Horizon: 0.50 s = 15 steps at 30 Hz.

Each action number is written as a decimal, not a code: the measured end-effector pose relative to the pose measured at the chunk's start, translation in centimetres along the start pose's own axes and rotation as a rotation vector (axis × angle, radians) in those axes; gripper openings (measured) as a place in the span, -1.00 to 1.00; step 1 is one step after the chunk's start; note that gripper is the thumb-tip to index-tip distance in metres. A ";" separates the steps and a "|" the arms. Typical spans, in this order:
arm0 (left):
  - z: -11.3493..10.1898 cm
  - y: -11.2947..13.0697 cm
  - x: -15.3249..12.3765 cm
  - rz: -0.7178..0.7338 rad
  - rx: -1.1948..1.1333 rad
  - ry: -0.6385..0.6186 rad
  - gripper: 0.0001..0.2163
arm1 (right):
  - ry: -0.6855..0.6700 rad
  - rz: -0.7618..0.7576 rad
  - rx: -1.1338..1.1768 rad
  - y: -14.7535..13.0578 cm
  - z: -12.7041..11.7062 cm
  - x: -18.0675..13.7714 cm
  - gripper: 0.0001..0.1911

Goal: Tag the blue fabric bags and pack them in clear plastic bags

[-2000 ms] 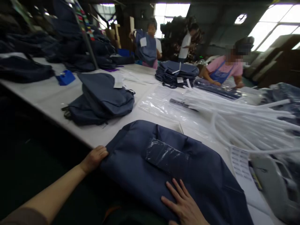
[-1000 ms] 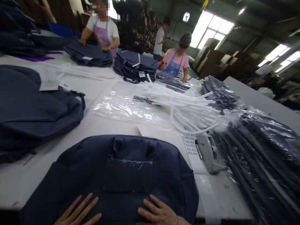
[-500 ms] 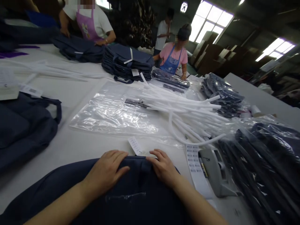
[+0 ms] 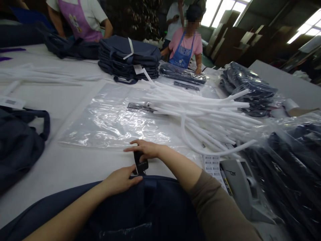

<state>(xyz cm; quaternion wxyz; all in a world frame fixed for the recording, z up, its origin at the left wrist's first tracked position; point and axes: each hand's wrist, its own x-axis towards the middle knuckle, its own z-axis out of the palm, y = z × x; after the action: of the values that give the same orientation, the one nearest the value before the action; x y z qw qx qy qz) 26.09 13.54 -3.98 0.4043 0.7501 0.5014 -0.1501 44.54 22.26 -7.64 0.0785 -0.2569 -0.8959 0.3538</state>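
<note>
A navy backpack [image 4: 150, 207] lies flat on the white table [image 4: 70, 164] right in front of me. My left hand [image 4: 120, 180] rests on its top edge, fingers curled, thumb touching a small dark hang tag [image 4: 140, 163]. My right hand [image 4: 145, 149] is just beyond the bag and pinches the upper end of that tag, the forefinger stretched out to the left. The tag stands upright between both hands.
Clear plastic bags [image 4: 112, 120] lie past my hands, white foam tubes [image 4: 200, 113] to the right. A grey label dispenser [image 4: 238, 184] with a sticker strip [image 4: 213, 165], bagged backpacks [image 4: 288, 157] at right, another backpack [image 4: 17, 144] at left. Two people [image 4: 185, 43] work across the table by a stack [image 4: 130, 57].
Both hands slid up off the bag's top edge. My right hand has picked up the dark tag, and the left thumb has come against it. The view tilted down and closer.
</note>
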 end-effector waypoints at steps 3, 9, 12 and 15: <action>-0.1 0.1 0.5 0.010 -0.011 -0.012 -0.49 | -0.099 -0.273 -0.296 -1.2 -0.3 0.2 -0.45; -0.8 0.5 -0.4 -0.035 0.054 -0.091 -0.51 | -0.043 -0.184 -0.538 -1.1 -1.4 -5.9 -0.80; -1.4 2.1 -1.8 -0.032 0.201 -0.123 -0.60 | 0.029 -0.110 -0.539 -2.1 -2.2 -9.7 -0.82; -1.6 3.5 -4.6 0.031 0.190 -0.057 -0.70 | 0.077 -0.053 -0.422 -4.0 -3.1 -12.3 -0.84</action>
<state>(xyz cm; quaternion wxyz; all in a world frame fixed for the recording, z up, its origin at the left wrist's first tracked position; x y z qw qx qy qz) 26.74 11.25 1.53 0.3476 0.7882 0.4614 -0.2119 54.45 15.25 -2.19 0.0666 -0.2574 -0.9529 0.1460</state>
